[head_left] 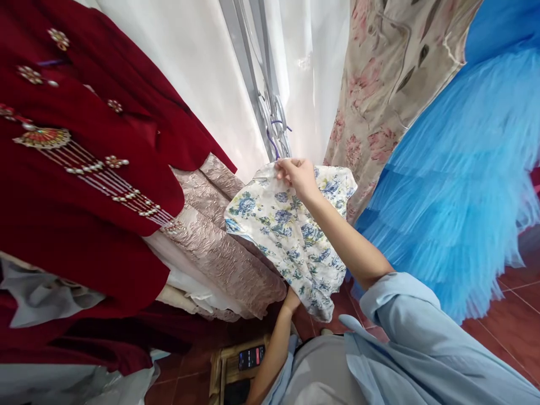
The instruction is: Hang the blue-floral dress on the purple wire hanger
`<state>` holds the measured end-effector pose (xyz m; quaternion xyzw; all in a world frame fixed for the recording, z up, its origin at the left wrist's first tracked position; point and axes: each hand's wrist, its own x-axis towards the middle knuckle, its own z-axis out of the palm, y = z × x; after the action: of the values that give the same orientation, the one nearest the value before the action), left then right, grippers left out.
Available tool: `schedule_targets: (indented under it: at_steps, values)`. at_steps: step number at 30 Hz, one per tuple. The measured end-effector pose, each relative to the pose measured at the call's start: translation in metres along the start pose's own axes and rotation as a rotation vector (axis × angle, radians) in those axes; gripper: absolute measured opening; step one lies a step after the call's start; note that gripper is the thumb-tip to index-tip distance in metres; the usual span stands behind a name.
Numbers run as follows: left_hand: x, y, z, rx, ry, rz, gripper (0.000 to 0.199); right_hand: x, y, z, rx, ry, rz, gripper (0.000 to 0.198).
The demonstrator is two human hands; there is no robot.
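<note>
A white blouse (291, 236) with blue flowers and green leaves hangs spread out in front of me on a purple hanger (272, 143). The fingers of my right hand (297, 175) are pinched on its neckline, just below the hanger. Lower down, my left hand (292, 302) reaches behind the blouse's hem; its fingers are hidden by the cloth, so I cannot see what they hold.
Dark red garments (139, 124) with beaded trim and a pinkish brocade piece (228, 253) hang at the left. To the right are a floral dress (367, 95) and a blue tulle skirt (455, 185). A phone (252, 358) lies on a wooden stool (217, 374) below.
</note>
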<state>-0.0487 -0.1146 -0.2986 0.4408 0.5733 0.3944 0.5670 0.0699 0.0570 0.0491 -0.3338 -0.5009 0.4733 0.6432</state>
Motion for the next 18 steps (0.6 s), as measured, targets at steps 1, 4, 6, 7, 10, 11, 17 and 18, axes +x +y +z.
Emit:
schedule_targets:
  at_steps: [1, 4, 6, 7, 10, 11, 17, 18]
  values:
    - [0.004, 0.012, -0.014, 0.003, 0.110, 0.035, 0.038, -0.005, 0.000, -0.003, -0.001, -0.014, 0.002, 0.025]
    - [0.015, 0.083, -0.065, -0.020, 0.731, 0.347, 0.040, -0.021, 0.002, -0.012, -0.017, -0.060, -0.007, 0.027]
    - [0.019, 0.158, -0.087, 0.012, 1.086, 0.766, 0.038, -0.029, 0.003, -0.015, -0.037, -0.070, -0.029, 0.027]
    - [0.020, 0.200, -0.091, 0.094, 1.068, 0.968, 0.035, -0.032, 0.003, -0.016, -0.049, -0.065, -0.040, 0.027]
    - [0.027, 0.313, -0.076, 0.604, 0.611, 1.307, 0.030, -0.035, 0.005, -0.013, -0.087, -0.041, -0.066, 0.027]
    - [0.030, 0.341, -0.066, 0.740, 0.503, 1.348, 0.028, -0.036, 0.005, -0.012, -0.100, -0.035, -0.075, 0.028]
    - [0.050, 0.394, -0.036, 0.993, 0.227, 1.345, 0.020, -0.033, 0.006, -0.014, -0.199, -0.011, -0.140, 0.026]
    - [0.052, 0.393, -0.036, 0.960, 0.234, 1.346, 0.020, -0.032, 0.009, -0.015, -0.224, -0.008, -0.148, 0.026]
